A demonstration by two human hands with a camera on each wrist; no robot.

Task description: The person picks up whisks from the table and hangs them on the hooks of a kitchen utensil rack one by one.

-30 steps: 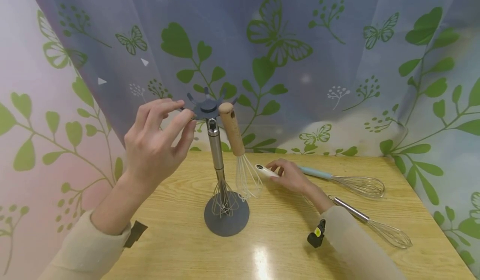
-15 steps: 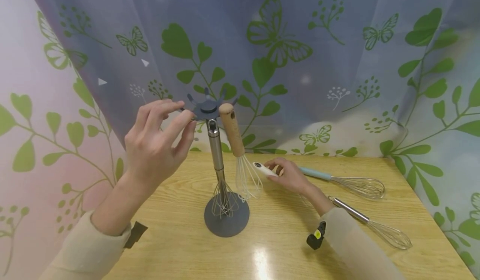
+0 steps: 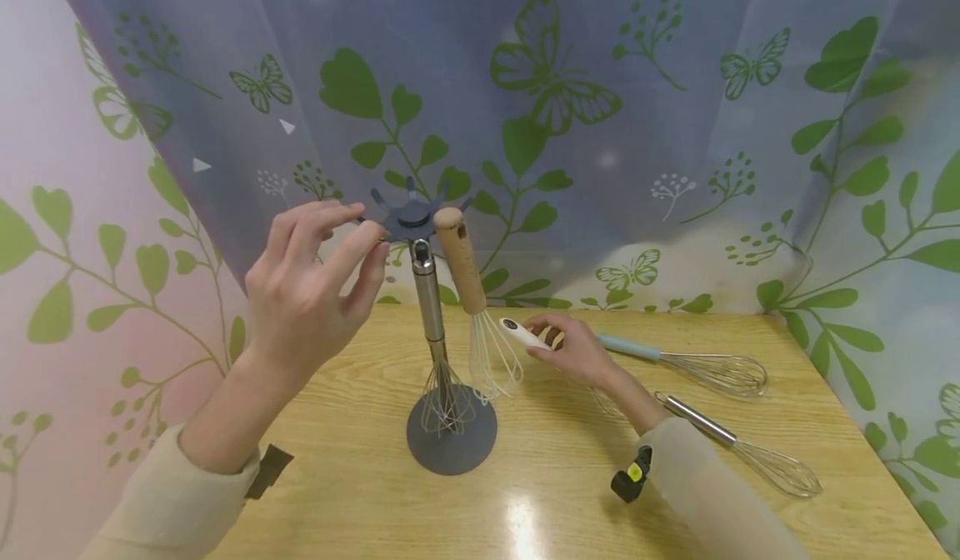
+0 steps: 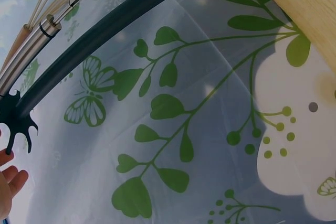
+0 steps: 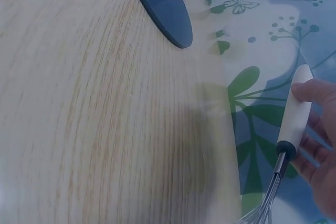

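A dark utensil stand (image 3: pixel 452 447) with a round base and a ring of hooks stands on the table. My left hand (image 3: pixel 307 289) pinches one hook at its top. On the stand hang a steel-handled whisk (image 3: pixel 429 297) and a wooden-handled whisk (image 3: pixel 462 264). To the right of the stand, my right hand (image 3: pixel 576 350) holds a white-handled whisk (image 3: pixel 521 333) by its handle. In the right wrist view, thumb and fingers close round the white handle (image 5: pixel 295 114), and its wires point down. The hand hides part of that whisk in the head view.
A blue-handled whisk (image 3: pixel 633 347) and another steel whisk (image 3: pixel 705 418) lie on the wooden table (image 3: pixel 360 502) at the right. A curtain (image 3: pixel 660 185) printed with leaves and butterflies hangs behind and at the sides.
My right hand has raised the white-handled whisk slightly and brought its handle end a little left towards the stand. My left hand stays at the hook.
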